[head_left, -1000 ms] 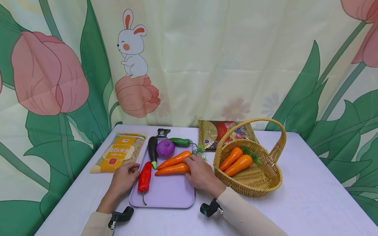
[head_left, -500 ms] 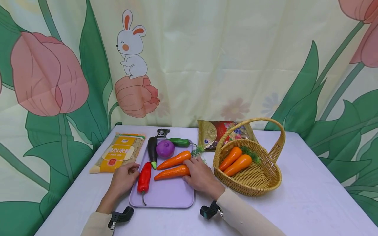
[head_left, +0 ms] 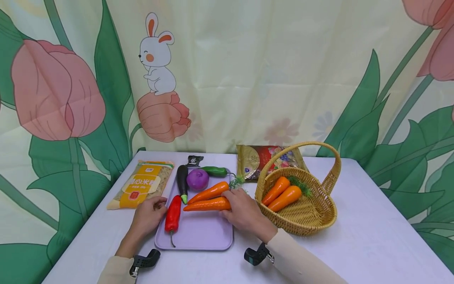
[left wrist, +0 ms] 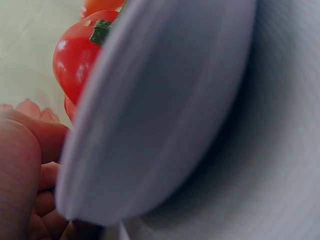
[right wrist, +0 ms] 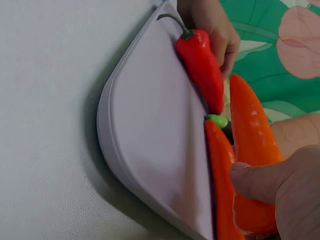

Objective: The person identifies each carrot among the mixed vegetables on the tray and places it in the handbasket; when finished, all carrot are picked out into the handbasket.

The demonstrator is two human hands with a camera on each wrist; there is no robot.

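Note:
In the head view my right hand point(head_left: 242, 209) grips the nearer orange carrot point(head_left: 207, 204) by its thick end, over the lilac tray point(head_left: 203, 232). In the right wrist view my thumb lies along this carrot point(right wrist: 255, 130). The farther carrot point(head_left: 211, 192) lies beside it with its green top. My left hand point(head_left: 150, 213) rests at the tray's left rim with loosely curled fingers, next to a red pepper point(head_left: 173, 215). In the left wrist view the tray rim point(left wrist: 100, 135) partly hides the fingertips. A dark eggplant point(head_left: 182, 181), purple onion point(head_left: 198, 179) and green pepper point(head_left: 214, 170) fill the tray's far part.
Right of the tray stands a wicker basket point(head_left: 319, 225) with a tall handle and two carrots point(head_left: 283, 195) inside. A yellow food bag point(head_left: 143, 183) lies to the left. Behind are a red-gold packet point(head_left: 262, 159) and a small black packet point(head_left: 195, 160), before a printed curtain point(head_left: 227, 79).
The nearer carrot first swung a little toward me, away from the farther one. Now it has risen slightly in my right hand, whose wrist has shifted right. My left hand has stayed in place.

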